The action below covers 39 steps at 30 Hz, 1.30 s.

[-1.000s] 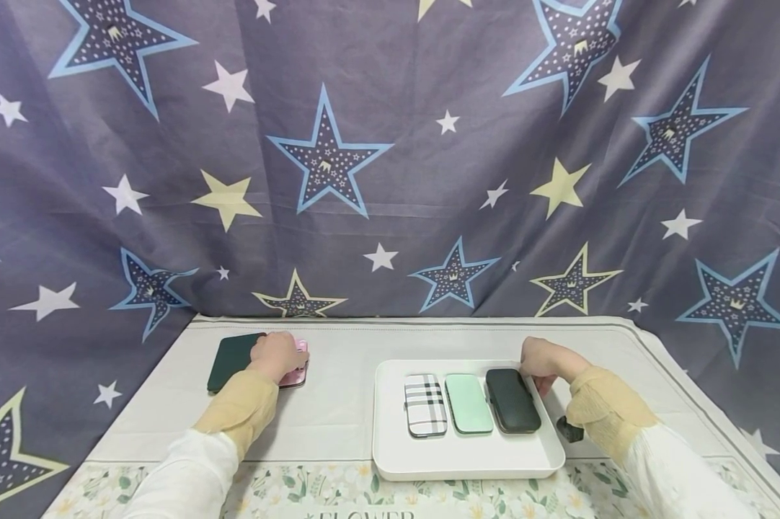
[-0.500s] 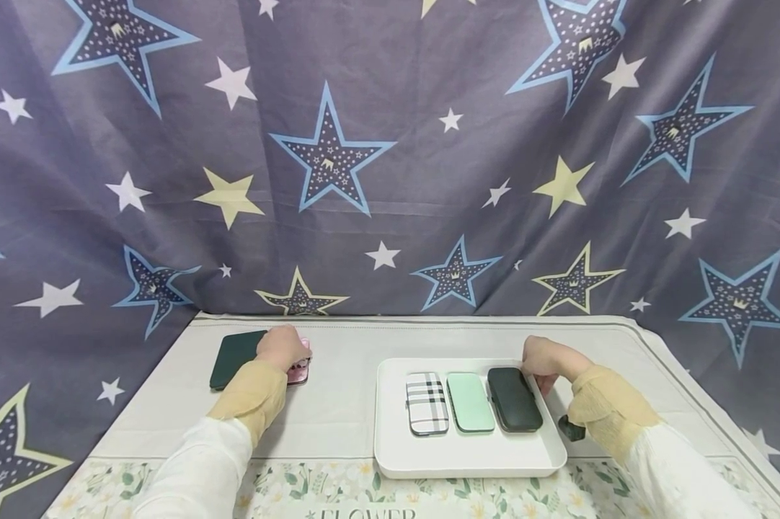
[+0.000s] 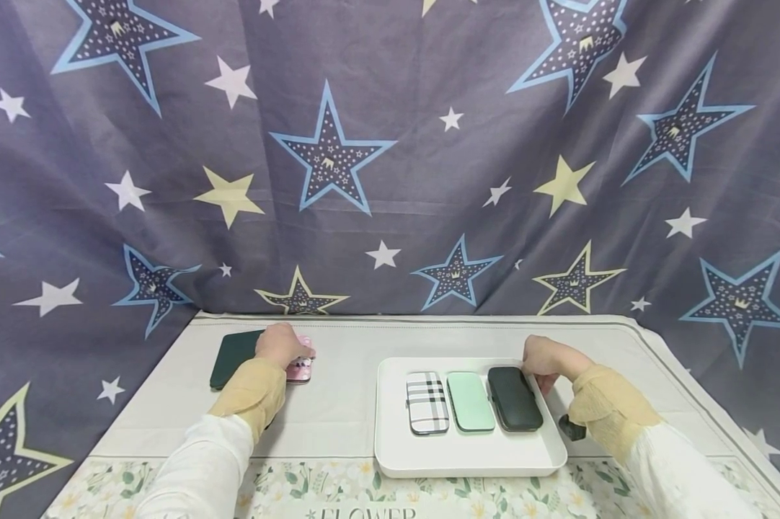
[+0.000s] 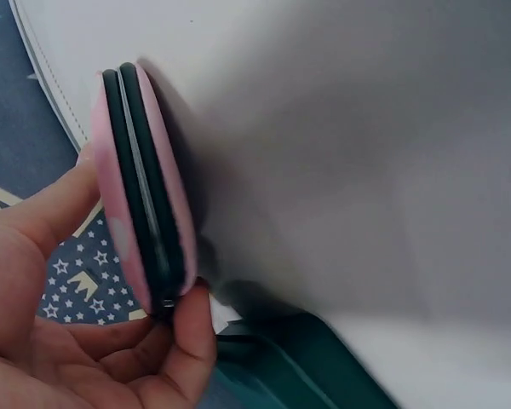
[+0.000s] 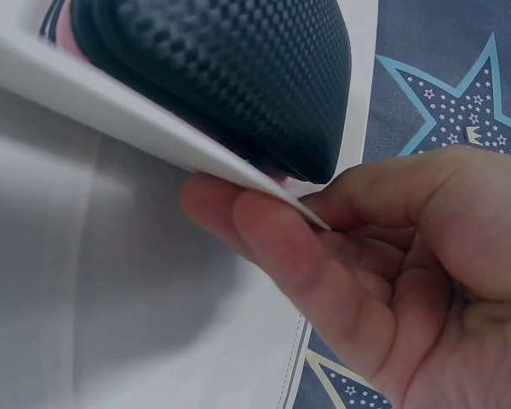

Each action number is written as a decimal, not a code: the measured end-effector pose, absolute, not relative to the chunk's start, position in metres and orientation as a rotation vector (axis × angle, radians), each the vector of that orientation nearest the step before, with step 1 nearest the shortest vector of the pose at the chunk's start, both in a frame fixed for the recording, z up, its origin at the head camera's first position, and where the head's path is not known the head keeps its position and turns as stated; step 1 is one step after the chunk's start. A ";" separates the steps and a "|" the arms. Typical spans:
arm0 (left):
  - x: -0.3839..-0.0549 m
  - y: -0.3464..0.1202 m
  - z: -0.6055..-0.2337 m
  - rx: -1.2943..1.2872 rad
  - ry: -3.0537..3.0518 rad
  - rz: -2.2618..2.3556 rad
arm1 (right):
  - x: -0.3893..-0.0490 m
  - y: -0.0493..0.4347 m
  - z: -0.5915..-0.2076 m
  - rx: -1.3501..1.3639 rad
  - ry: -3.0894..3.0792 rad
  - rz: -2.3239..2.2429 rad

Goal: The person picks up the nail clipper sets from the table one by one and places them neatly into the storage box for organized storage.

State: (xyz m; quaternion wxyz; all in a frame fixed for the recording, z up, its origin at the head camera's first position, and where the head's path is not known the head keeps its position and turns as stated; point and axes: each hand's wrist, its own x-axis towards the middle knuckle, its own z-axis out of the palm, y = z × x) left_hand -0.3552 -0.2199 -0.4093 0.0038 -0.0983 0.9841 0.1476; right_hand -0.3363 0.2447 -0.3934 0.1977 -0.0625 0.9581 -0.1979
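As my left grip (image 3: 281,344) pinched the edges of the pink rounded case (image 4: 149,183) beside the flat dark-green case (image 3: 233,358), far left on the counter (image 3: 338,425), my right grip (image 3: 548,357) pinched the white rectangular tray (image 3: 471,455) by its right wall; light pressure and a steady tray seemed best.

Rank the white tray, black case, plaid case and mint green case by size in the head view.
White tray, clearly largest
Black case, perhaps slightly ahead
Plaid case and mint green case, too alike to rank
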 end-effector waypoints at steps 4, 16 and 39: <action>-0.355 -0.223 -0.411 -0.346 3.100 0.533 | -0.336 0.244 -0.394 -0.168 2.667 -0.584; -0.361 -0.228 -0.408 -0.316 3.112 0.569 | -0.337 0.246 -0.394 -0.173 2.675 -0.572; -0.361 -0.226 -0.411 -0.460 2.708 1.343 | -0.335 0.245 -0.394 -0.163 2.668 -0.591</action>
